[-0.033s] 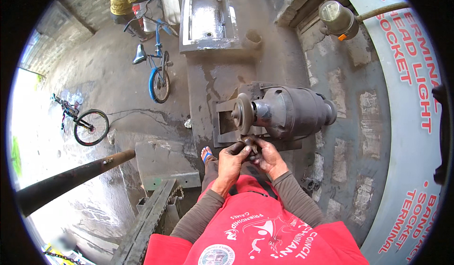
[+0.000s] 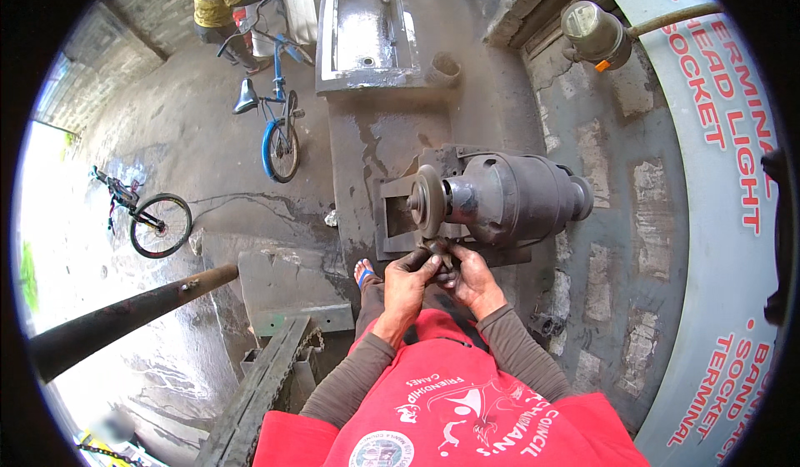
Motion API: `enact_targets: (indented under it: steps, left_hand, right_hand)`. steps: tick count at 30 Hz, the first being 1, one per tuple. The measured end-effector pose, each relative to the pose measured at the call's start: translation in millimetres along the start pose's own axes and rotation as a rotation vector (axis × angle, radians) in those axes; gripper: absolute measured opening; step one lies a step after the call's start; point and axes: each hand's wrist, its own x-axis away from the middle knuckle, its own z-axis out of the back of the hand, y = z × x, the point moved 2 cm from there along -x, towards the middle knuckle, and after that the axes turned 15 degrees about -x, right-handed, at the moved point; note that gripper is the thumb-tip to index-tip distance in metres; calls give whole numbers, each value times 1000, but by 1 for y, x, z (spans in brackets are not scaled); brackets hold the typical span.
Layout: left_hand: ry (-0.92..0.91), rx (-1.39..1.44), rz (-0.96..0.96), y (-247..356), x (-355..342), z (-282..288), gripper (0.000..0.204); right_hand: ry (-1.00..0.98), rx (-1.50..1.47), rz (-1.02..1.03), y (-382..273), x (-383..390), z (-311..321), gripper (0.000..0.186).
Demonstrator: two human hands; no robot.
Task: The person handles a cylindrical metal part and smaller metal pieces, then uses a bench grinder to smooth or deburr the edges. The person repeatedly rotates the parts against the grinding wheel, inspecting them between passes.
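My left hand (image 2: 407,289) and my right hand (image 2: 477,280) meet at the lower rim of a worn wheel (image 2: 431,201) on a grey motor-driven grinder (image 2: 523,198). Pinched between the fingers of both is a small dark metal piece (image 2: 437,247). Its upper end is at the wheel's edge; whether it touches cannot be made out. My fingertips are blackened and cover much of the piece, so its exact kind is hidden.
Ahead stands a metal basin (image 2: 367,38) on a concrete ledge. To the left are a blue bicycle (image 2: 279,125), another bicycle (image 2: 154,217), a dark pole (image 2: 142,317) and a wooden beam (image 2: 258,392). A person in yellow (image 2: 218,4) stands far left. A large sign (image 2: 708,242) lines the right.
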Motion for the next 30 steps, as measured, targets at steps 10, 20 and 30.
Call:
enact_targets:
  steps: [10,20,30]
  left_hand:
    - [195,-71,-114,3,-13,-13,10]
    - [134,-176,-243,3,14,-10,19]
    - [181,-240,-209,-4,1,-10,13]
  right_hand:
    - [60,33,53,-1,-12,-23,29]
    - [-62,163,25,-1,-2,-4,29]
    - [141,164,117,9,-1,6,24]
